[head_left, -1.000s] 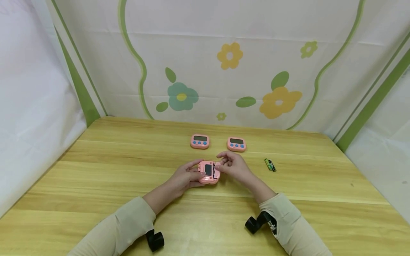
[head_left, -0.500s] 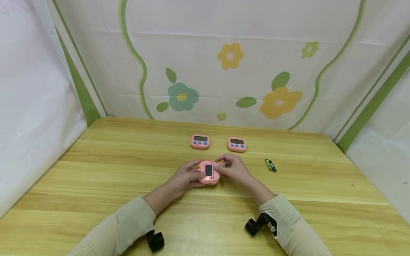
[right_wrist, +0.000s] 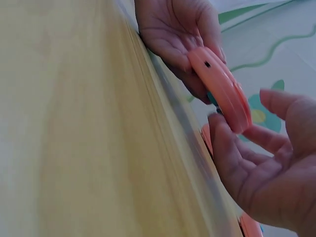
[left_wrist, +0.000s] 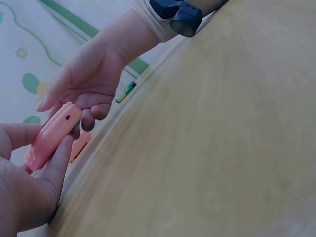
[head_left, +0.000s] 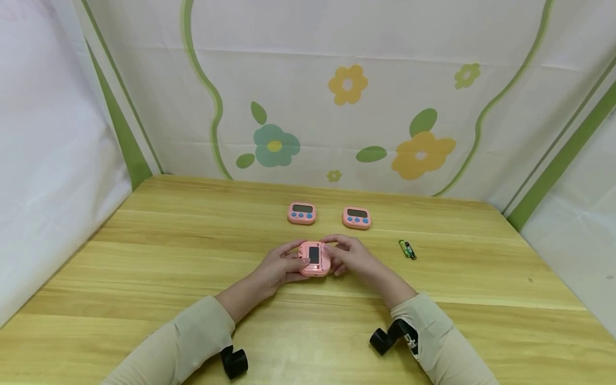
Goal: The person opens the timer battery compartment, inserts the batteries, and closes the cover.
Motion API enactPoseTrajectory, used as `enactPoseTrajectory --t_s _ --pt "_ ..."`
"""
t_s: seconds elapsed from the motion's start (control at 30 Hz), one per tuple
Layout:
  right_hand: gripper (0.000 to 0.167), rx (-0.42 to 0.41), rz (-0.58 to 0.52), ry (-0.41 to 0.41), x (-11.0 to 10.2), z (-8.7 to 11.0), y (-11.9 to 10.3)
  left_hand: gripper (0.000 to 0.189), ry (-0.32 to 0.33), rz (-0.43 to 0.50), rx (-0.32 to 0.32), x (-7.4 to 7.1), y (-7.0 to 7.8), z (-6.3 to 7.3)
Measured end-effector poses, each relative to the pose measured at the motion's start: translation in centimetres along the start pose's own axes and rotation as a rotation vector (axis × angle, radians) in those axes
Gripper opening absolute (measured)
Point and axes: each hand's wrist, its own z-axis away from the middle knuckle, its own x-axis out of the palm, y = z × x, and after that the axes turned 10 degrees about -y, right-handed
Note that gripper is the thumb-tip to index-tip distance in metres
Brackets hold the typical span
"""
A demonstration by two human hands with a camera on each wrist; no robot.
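Observation:
In the head view my left hand (head_left: 273, 271) grips the left side of a pink digital timer (head_left: 316, 270), thumb on its upturned back. A dark rectangle shows in the middle of that back. My right hand (head_left: 355, 255) is at the timer's right end, its fingers curled round the edge and underside. The right wrist view shows the right thumb (right_wrist: 276, 102) just off the back, while the fingers touch the timer's lower end. A bit of teal button shows on the downturned front; most of that face is hidden.
Two more pink timers, one at left (head_left: 302, 213) and one at right (head_left: 357, 218), lie face up behind the hands. Two small green batteries (head_left: 407, 249) lie side by side to the right. A white flowered cloth (head_left: 308, 107) hangs behind the wooden table (head_left: 168, 240).
My right fingers have moved lower round the timer's right end. The dark gap on that part of its back has narrowed. My left hand keeps its grip.

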Motion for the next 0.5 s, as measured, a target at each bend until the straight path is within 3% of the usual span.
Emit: enactPoseTrajectory --t_s 0.23,0.5 --pt "0.05 0.01 -0.249 -0.194 -1.2 0.4 0.3 0.058 0.006 -0.016 -0.004 0.1 0.1 0.0" --pt "0.053 0.019 -0.342 -0.231 -1.2 0.5 0.2 0.059 0.005 -0.019 -0.007 0.0 0.0 0.0"
